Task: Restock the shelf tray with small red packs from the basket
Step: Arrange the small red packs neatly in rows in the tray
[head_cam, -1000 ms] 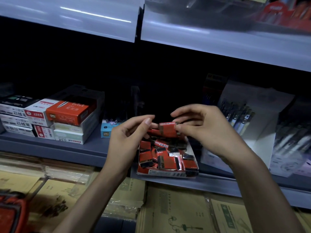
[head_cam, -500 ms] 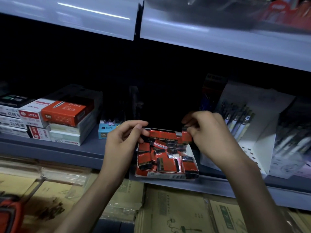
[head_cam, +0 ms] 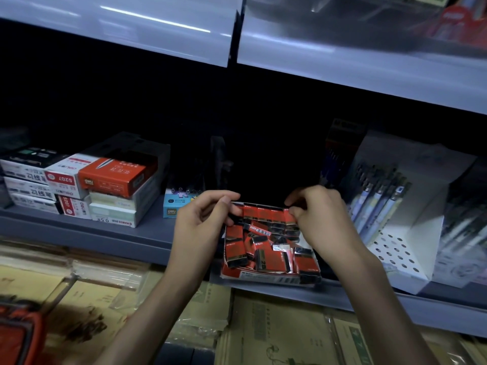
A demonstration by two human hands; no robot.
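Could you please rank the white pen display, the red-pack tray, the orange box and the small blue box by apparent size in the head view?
white pen display
red-pack tray
orange box
small blue box, partly hidden

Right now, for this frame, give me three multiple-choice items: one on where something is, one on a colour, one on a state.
1. Where is the shelf tray?
A. on the top shelf
B. at the shelf's front edge, left of the white pen display
C. on the cartons below

2. What colour is the top of the uppermost box in the left stack?
A. green
B. yellow
C. orange-red

3. What are the hands doing?
A. left hand and right hand each pinch an end of a row of red packs at the tray's back
B. both hang empty
C. only one holds packs

Answers: 1 B, the tray overhangs that edge beside the display; 2 C, its top face is orange-red; 3 A, fingertips close on both ends.
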